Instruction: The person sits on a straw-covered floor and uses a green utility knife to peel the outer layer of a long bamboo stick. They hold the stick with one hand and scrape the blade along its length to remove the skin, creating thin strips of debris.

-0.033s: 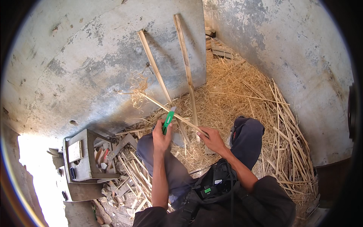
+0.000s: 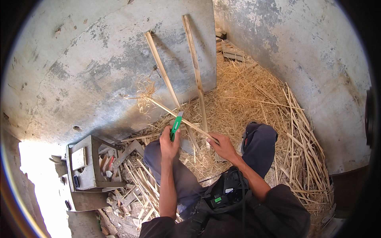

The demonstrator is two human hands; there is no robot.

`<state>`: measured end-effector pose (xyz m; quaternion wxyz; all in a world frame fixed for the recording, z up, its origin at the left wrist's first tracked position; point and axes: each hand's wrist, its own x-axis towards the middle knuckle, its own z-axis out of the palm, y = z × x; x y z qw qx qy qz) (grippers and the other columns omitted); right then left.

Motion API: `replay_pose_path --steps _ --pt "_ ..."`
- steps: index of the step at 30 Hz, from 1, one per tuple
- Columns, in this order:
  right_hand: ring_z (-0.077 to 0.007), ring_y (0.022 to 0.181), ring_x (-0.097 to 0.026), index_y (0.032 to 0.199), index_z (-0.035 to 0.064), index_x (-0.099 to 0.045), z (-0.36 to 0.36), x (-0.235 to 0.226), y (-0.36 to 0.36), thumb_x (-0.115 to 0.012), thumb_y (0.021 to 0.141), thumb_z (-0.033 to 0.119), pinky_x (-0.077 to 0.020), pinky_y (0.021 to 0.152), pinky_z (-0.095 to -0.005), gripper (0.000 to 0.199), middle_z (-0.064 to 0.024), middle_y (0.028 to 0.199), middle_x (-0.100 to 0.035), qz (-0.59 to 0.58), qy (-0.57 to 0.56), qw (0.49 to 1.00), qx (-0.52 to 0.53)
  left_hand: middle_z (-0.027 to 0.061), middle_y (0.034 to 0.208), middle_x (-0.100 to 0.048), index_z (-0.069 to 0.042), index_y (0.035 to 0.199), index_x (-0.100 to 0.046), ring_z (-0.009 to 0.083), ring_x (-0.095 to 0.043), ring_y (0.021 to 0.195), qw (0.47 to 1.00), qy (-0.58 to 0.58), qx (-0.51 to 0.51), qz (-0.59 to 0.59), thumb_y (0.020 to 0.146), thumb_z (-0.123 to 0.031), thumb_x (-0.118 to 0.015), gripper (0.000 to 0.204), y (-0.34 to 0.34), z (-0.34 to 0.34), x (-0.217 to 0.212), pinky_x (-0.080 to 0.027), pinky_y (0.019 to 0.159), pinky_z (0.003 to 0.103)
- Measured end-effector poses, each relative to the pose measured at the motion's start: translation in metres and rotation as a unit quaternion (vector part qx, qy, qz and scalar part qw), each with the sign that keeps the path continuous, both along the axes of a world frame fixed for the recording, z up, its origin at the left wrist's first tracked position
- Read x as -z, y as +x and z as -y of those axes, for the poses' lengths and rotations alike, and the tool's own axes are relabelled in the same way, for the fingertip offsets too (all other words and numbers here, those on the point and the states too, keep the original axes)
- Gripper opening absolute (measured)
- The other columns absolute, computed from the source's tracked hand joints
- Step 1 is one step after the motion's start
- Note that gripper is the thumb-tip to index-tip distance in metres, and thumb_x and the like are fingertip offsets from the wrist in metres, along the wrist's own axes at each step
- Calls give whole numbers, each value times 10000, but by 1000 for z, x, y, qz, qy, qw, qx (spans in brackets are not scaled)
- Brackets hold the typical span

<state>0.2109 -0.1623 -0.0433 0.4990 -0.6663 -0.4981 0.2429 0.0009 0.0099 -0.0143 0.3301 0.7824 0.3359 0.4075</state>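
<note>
My left hand [image 2: 170, 146] is closed round the handle of a green utility knife [image 2: 175, 129]. Its blade points up and away from me, and its tip lies beside or against a thin pale wooden strip [image 2: 164, 107]; I cannot tell whether they touch. The near end of that strip is gripped by my right hand [image 2: 224, 148], with the fingers wrapped round it. From there it runs up to the far left, where a tangle of curled shavings [image 2: 145, 95] hangs at its far end. The strip passes in front of a leaning slat [image 2: 160, 67].
Another slat [image 2: 193, 55] leans on the grey wall [image 2: 99, 63]. Shavings [image 2: 246, 87] cover the floor ahead, with long strips [image 2: 303, 146] piled at the right. A wooden box [image 2: 95, 166] with tools stands at the left, beside more strips [image 2: 141, 180]. My knees flank the work.
</note>
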Motion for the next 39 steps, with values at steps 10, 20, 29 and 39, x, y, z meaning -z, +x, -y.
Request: replay_pose_path --steps 10,20,29,39 --pt "-364 837 -697 1328 -5 -780 1 0 0 -776 1058 224 -537 789 -464 354 -222 920 -733 6 -3 1000 -3 147 794 -696 -12 1235 -805 237 -633 668 999 28 40 11 1049 -201 -803 265 1 1 1 -508 661 378" --pt "-360 842 -703 1340 0 -778 0 -3 0 -775 1057 213 -541 789 -464 354 -216 940 -740 5 -6 1000 -7 143 707 -649 -26 1213 -814 241 -604 606 992 27 106 -58 1049 -246 -806 274 -4 1 9 -489 625 389" --pt "-351 818 -683 1337 2 -779 1 5 0 -766 1067 232 -528 770 -463 356 -209 901 -717 3 12 1000 3 173 705 -645 -32 1151 -817 293 -632 610 992 -29 80 -94 1058 -268 -794 255 -4 3 -4 -489 627 428" --pt "-363 808 -674 1329 3 -780 0 3 1 -759 1072 250 -523 758 -472 357 -222 897 -709 9 3 1000 -4 185 704 -641 -44 1115 -821 339 -630 614 992 -69 60 -89 1073 -301 -773 264 -4 1 -3 -494 638 448"
